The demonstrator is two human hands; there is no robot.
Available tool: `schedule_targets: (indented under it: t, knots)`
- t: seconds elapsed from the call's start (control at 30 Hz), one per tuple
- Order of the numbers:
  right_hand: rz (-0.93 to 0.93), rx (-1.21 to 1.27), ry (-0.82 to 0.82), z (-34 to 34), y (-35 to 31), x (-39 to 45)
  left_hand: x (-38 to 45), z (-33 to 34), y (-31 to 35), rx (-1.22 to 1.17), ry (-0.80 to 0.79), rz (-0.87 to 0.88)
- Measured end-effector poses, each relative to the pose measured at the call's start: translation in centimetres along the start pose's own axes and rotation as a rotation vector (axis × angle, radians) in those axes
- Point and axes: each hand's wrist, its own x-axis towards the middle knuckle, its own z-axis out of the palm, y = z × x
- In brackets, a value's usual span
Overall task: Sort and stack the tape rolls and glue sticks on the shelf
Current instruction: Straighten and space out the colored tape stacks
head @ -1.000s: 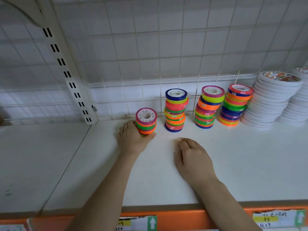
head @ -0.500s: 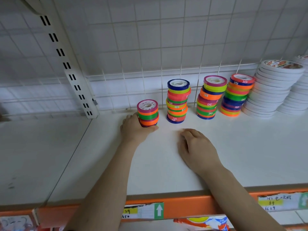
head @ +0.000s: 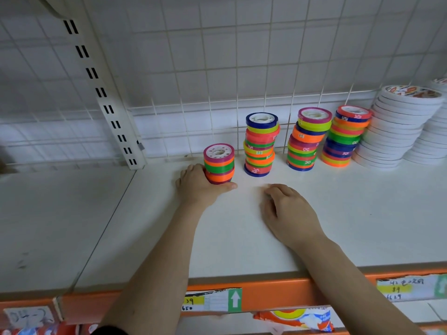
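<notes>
We see our left hand (head: 199, 187) near the middle of the frame, fingers and thumb curled round the base of a short stack of coloured tape rolls (head: 219, 163) that stands upright on the white shelf (head: 362, 213); the thumb lies along the front of the stack and the fingers wrap its left side. Our right hand (head: 289, 211) rests on the shelf just right of centre, fingers loosely curled and holding nothing, apart from every stack. To the right of the gripped stack, towards the back of the shelf, a taller stack (head: 260, 145) stands slightly uneven, its top roll blue-rimmed. Further right, two more coloured stacks stand close together: one with a pink top roll (head: 307, 139) and one with an orange-red top roll (head: 346, 136), both leaning a little. At the right edge of the frame, stacks of wide white tape rolls (head: 396, 126) lean against the wire grid back (head: 217, 81). A slotted upright (head: 104, 93) runs down the upper left. Along the bottom, the orange shelf edge (head: 278, 296) carries price labels (head: 212, 301). We can see no glue sticks.
</notes>
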Motion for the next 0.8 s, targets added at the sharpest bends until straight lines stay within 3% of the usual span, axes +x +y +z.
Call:
schedule_targets:
  t: [0.17, 0.8]
  knots:
    - [0.005, 0.008, 0.003, -0.04, 0.02, -0.03, -0.29, -0.20, 0.23, 0.024, -0.021, 0.023]
    - [0.003, 0.036, 0.010, -0.01, 0.06, -0.07, -0.71, -0.86, -0.11, -0.269, -0.086, -0.017]
